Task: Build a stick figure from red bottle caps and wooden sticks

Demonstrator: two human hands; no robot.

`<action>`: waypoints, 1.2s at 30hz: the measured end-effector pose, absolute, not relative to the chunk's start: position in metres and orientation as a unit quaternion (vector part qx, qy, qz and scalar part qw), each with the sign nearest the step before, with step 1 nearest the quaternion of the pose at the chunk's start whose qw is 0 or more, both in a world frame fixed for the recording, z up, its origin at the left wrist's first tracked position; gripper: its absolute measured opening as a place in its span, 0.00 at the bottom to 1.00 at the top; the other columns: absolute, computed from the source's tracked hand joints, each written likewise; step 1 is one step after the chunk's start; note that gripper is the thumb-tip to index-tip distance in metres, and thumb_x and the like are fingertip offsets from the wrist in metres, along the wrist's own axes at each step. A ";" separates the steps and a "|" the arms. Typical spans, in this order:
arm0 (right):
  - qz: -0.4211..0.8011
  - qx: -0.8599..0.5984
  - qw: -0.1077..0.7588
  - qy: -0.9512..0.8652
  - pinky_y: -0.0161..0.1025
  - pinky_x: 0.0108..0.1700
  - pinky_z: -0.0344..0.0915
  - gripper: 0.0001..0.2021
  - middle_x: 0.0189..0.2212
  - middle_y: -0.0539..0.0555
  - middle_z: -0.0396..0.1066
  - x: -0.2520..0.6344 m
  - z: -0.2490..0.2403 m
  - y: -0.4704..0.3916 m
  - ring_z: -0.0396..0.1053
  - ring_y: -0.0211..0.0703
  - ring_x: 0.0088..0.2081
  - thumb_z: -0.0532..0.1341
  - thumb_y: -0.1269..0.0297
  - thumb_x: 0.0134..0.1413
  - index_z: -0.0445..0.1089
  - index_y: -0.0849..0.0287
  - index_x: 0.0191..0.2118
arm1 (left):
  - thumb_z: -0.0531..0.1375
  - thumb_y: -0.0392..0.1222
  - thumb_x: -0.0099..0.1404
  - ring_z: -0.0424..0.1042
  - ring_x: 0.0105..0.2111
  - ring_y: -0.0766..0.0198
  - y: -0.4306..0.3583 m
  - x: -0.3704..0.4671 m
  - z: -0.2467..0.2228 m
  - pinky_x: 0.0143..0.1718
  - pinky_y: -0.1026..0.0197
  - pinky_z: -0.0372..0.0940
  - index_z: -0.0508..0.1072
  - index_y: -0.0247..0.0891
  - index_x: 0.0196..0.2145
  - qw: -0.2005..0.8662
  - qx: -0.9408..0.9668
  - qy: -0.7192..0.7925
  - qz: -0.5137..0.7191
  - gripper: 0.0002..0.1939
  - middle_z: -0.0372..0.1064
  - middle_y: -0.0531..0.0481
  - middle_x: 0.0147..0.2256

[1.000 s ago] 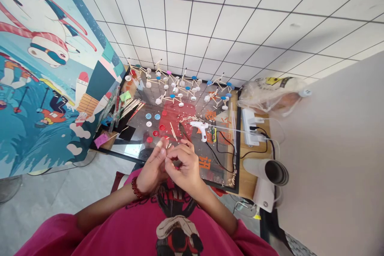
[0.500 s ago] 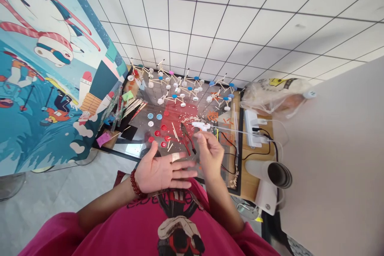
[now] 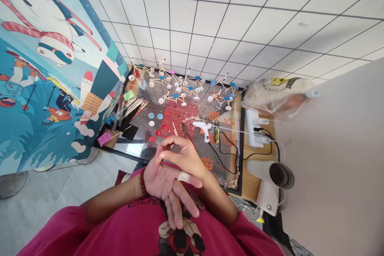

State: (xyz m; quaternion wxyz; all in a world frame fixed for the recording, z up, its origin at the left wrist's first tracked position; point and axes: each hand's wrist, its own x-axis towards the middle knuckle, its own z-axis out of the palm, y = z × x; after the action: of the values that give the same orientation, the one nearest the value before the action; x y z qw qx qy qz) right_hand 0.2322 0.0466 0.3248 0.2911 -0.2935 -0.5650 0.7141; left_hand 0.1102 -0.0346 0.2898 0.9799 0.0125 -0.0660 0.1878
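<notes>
My left hand [image 3: 168,182], with a red bead bracelet and a white bandage on one finger, is turned palm up with its fingers spread, low in front of my shirt. My right hand [image 3: 183,154] reaches across to the left thumb, its fingers curled against it; whether anything small is between them cannot be made out. Beyond the hands, a white glue gun [image 3: 205,130] lies on the glass tabletop, left of a cutter knife [image 3: 216,133]. Pliers [image 3: 186,131] are partly hidden by the right hand. Red caps [image 3: 158,133] and blue caps [image 3: 160,116] lie to the left.
Several stick-and-cap models [image 3: 191,88] stand along the back. Bundled sticks [image 3: 133,108] and a pink pad [image 3: 104,138] lie at the left. A power strip [image 3: 254,130], cables, a plastic bag [image 3: 270,98] and stacked cups [image 3: 279,174] are at the right.
My right hand has moved left and down onto the left thumb, uncovering the glue gun's handle. My left hand has moved down and turned, its fingers now pointing lower.
</notes>
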 end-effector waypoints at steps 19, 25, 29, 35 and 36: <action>0.512 -0.181 0.386 -0.746 0.46 0.49 0.70 0.08 0.36 0.51 0.79 0.245 0.322 0.053 0.75 0.42 0.39 0.60 0.66 0.63 0.78 0.50 0.41 | 0.47 0.77 0.53 0.74 0.45 0.25 -0.041 0.113 0.282 0.42 0.28 0.64 0.47 0.27 0.70 0.983 0.025 -0.024 0.182 0.61 0.64 0.16 0.56; 0.430 -0.182 0.344 -0.814 0.49 0.57 0.63 0.07 0.33 0.48 0.78 0.248 0.327 0.060 0.73 0.40 0.35 0.59 0.69 0.60 0.74 0.51 0.35 | 0.44 0.77 0.55 0.74 0.47 0.25 -0.037 0.112 0.284 0.43 0.25 0.62 0.47 0.26 0.70 0.984 0.007 -0.030 0.173 0.59 0.63 0.16 0.57; 0.446 -0.202 0.331 -0.807 0.44 0.50 0.66 0.06 0.28 0.48 0.72 0.243 0.326 0.058 0.69 0.40 0.34 0.58 0.72 0.55 0.68 0.54 0.32 | 0.44 0.78 0.55 0.74 0.48 0.26 -0.036 0.113 0.285 0.44 0.27 0.64 0.52 0.27 0.69 0.985 -0.010 -0.050 0.165 0.59 0.65 0.18 0.56; 0.494 -0.255 0.333 -0.761 0.44 0.46 0.69 0.05 0.33 0.52 0.75 0.248 0.323 0.057 0.72 0.44 0.38 0.58 0.66 0.63 0.72 0.52 0.37 | 0.50 0.78 0.53 0.73 0.49 0.27 -0.037 0.113 0.288 0.40 0.32 0.68 0.55 0.30 0.68 0.981 -0.005 -0.048 0.186 0.58 0.64 0.19 0.57; 0.508 -0.242 0.329 -0.758 0.45 0.47 0.69 0.06 0.34 0.52 0.76 0.249 0.323 0.057 0.73 0.45 0.38 0.59 0.64 0.64 0.73 0.50 0.38 | 0.49 0.78 0.54 0.73 0.49 0.27 -0.037 0.113 0.287 0.41 0.32 0.68 0.54 0.30 0.68 0.981 -0.004 -0.052 0.184 0.58 0.64 0.19 0.58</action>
State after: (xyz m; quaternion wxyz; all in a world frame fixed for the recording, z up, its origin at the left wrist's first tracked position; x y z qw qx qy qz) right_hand 0.2492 0.0568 0.3235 0.3290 -0.2418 -0.7581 0.5084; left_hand 0.1128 -0.0368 0.2874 0.9815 -0.0044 -0.0520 0.1843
